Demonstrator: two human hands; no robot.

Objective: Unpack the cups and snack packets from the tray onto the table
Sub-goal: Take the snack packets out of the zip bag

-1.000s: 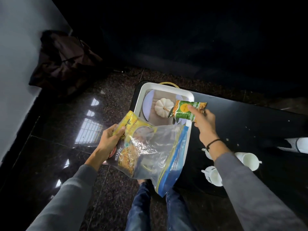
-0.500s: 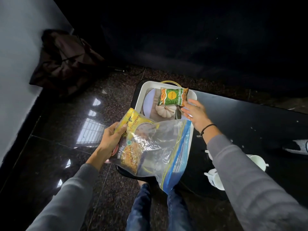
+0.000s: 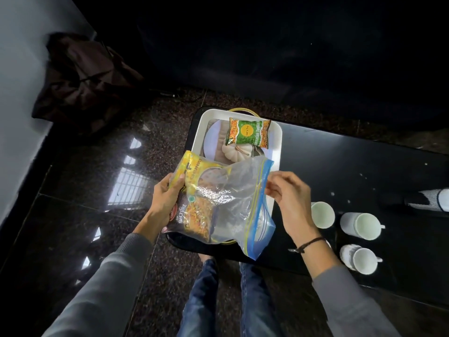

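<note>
A clear zip bag with a blue edge hangs over the near end of the white tray. Inside it are a yellow snack packet and a dark mixture packet. My left hand grips the bag and packets at their left side. My right hand pinches the bag's blue zip edge. A green and orange snack packet lies in the tray on a white pumpkin ornament. Three white cups stand on the black table to the right.
A dark cloth bag slumps on the glossy stone floor by the left wall. A striped white object lies at the table's right edge. My legs in blue jeans are below the table's near edge.
My right hand let go of the green packet, which now lies in the tray, and came back to pinch the zip bag's edge. My left hand kept its hold.
</note>
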